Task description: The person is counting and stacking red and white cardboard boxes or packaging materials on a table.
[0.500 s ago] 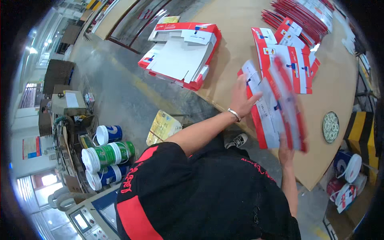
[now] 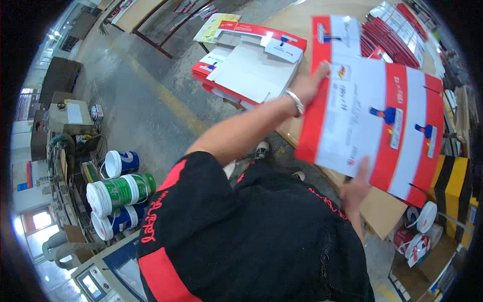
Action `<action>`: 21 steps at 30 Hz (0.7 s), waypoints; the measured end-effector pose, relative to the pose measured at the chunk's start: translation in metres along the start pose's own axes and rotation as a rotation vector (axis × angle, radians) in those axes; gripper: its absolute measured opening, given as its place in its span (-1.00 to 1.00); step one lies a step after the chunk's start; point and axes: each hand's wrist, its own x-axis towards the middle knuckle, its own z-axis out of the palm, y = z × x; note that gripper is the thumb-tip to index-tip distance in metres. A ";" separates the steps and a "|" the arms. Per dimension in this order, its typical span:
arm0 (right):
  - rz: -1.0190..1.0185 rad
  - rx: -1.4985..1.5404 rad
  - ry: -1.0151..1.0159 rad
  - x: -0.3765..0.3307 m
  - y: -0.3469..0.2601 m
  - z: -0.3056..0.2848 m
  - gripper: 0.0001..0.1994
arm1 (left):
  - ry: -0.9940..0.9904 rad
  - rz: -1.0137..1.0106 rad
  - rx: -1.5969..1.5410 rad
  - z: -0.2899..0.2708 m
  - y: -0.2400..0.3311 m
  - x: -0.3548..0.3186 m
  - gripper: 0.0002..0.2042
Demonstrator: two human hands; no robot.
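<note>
A flat red and white carton blank (image 2: 359, 108) with printed pictures is held up, tilted, in front of me. My left hand (image 2: 311, 86), with a bracelet at the wrist, is closed on its left edge. Along the lower edge, my right hand (image 2: 356, 185) grips the blank with a finger lying on the printed face. The fingers behind the blank are hidden. Left of my left hand, a stack of opened carton blanks (image 2: 254, 73) lies with plain white sides up. Beyond the held blank stands a pile of red and white folded cartons (image 2: 390, 38), partly covered.
The tan table (image 2: 385, 214) runs under the blank. A yellow-topped stool (image 2: 215, 27) is beyond the left stack. Paint buckets (image 2: 121, 194) stand on the floor at left, more buckets (image 2: 417, 241) at lower right. A yellow and black striped barrier (image 2: 450, 194) borders the right.
The blank, earlier blurred and folded narrow between my hands, now shows its broad printed face, raised nearer to me. It hides the cartons and round dish seen before on the table.
</note>
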 end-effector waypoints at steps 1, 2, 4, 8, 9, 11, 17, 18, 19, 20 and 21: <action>0.506 0.429 -0.286 0.006 -0.023 0.006 -0.37 | 0.024 0.002 0.172 -0.022 0.021 0.010 -0.22; 0.514 0.423 -0.264 0.018 -0.046 -0.001 -0.37 | 0.005 0.019 0.134 -0.045 0.042 0.010 -0.25; 0.468 0.867 -0.738 0.047 -0.082 -0.021 -0.25 | 0.085 -0.098 0.192 -0.077 0.098 -0.016 -0.31; 0.277 1.875 -0.895 0.060 -0.083 0.025 -0.12 | 0.241 -0.076 0.442 -0.200 0.117 0.004 -0.26; 0.383 1.937 -0.887 0.062 -0.092 0.036 -0.15 | 0.268 -0.086 0.538 -0.243 0.118 0.012 -0.25; 0.445 1.987 -0.857 0.079 -0.110 0.050 -0.30 | 0.314 -0.121 0.533 -0.275 0.124 0.017 -0.26; 0.524 1.298 -0.929 0.107 -0.154 0.119 -0.61 | 0.311 -0.157 0.652 -0.325 0.127 0.052 -0.25; 0.530 1.301 -0.913 0.110 -0.158 0.124 -0.61 | 0.323 -0.179 0.723 -0.328 0.130 0.055 -0.24; 0.446 1.189 -0.967 0.112 -0.161 0.129 -0.62 | 0.291 -0.173 0.664 -0.335 0.127 0.062 -0.22; 0.372 1.072 -1.020 0.112 -0.163 0.129 -0.62 | 0.271 -0.175 0.669 -0.339 0.127 0.067 -0.22; 0.356 1.155 -0.951 0.109 -0.169 0.131 -0.61 | 0.269 -0.176 0.753 -0.341 0.129 0.072 -0.22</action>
